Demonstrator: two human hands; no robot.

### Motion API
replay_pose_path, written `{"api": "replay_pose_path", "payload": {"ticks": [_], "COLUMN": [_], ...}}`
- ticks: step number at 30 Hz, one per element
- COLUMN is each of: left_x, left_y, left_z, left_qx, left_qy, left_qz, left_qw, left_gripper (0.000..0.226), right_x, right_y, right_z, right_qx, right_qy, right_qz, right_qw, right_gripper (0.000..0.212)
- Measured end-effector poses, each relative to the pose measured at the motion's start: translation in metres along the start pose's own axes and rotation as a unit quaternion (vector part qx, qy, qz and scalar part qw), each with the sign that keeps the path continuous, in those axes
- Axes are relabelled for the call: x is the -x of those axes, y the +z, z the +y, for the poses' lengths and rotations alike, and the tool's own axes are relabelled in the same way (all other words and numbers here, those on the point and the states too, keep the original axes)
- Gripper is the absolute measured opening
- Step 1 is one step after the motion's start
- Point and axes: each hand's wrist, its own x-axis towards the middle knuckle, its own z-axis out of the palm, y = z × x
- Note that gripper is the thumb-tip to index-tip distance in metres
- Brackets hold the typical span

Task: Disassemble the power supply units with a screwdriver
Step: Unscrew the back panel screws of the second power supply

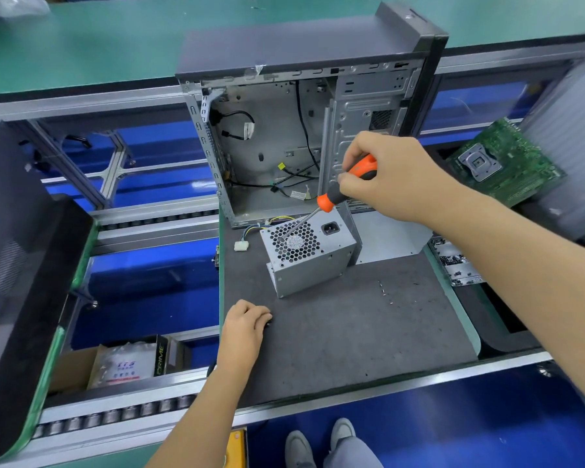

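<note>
The power supply unit point(309, 255) sits tilted on the grey mat of the counter point(352, 332), just in front of the open computer case point(284, 146), its wires point(260, 228) trailing left. The right hand point(385, 177) grips the orange screwdriver point(338, 194), fingers point(347, 182) wrapped round the handle, with the tip on the fan grille near its left corner. The left hand point(245, 324) rests on the mat, fingers curled over a small dark object that cannot be identified. Nothing steadies the unit, so turning pressure could likely slide or tip it, and the tip could slip off into the grille. Loose screws point(385, 293) nearby could scatter.
</note>
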Motion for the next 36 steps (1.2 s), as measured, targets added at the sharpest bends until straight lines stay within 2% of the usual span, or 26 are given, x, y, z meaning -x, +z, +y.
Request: {"api": "replay_pose_path", "payload": {"ticks": [7, 11, 14, 17, 21, 24, 26, 29, 32, 36], "left_x": [-0.001, -0.011, -0.027, -0.047, -0.071, -0.080, -0.083, -0.091, -0.098, -0.104], "left_y": [-0.001, -0.010, -0.025, -0.037, -0.040, -0.037, -0.037, -0.038, -0.040, -0.039], "left_z": [0.002, 0.022, 0.045, 0.067, 0.087, 0.089, 0.092, 0.096, 0.094, 0.091], "left_qx": [0.006, 0.118, 0.232, 0.312, 0.332, 0.344, 0.347, 0.374, 0.388, 0.417], "left_qy": [0.048, -0.058, -0.146, -0.194, -0.216, -0.245, -0.252, -0.262, -0.272, -0.257], "left_qz": [0.063, 0.096, 0.104, 0.081, 0.032, 0.041, 0.021, -0.018, -0.025, -0.059], "left_qw": [0.997, 0.987, 0.956, 0.927, 0.918, 0.906, 0.903, 0.890, 0.880, 0.870], "left_gripper": [0.011, 0.024, 0.031, 0.051, 0.077, 0.081, 0.082, 0.083, 0.076, 0.039], "right_x": [0.002, 0.002, 0.004, 0.008, 0.014, 0.020, 0.023, 0.029, 0.040, 0.053], "right_y": [-0.015, -0.023, -0.024, -0.019, -0.014, -0.013, -0.013, -0.011, -0.004, 0.012], "right_z": [0.016, 0.030, 0.043, 0.055, 0.071, 0.084, 0.091, 0.099, 0.106, 0.119], "right_qx": [-0.013, -0.006, -0.016, -0.070, -0.134, -0.155, -0.171, -0.240, -0.346, -0.508], "right_qy": [0.029, 0.053, 0.080, 0.119, 0.175, 0.203, 0.223, 0.252, 0.267, 0.294], "right_qz": [0.028, 0.058, 0.075, 0.090, 0.103, 0.110, 0.111, 0.112, 0.083, 0.034], "right_qw": [0.999, 0.997, 0.994, 0.986, 0.970, 0.961, 0.953, 0.931, 0.896, 0.809], "right_gripper": [0.009, 0.008, 0.012, 0.017, 0.019, 0.019, 0.019, 0.024, 0.031, 0.030]}}
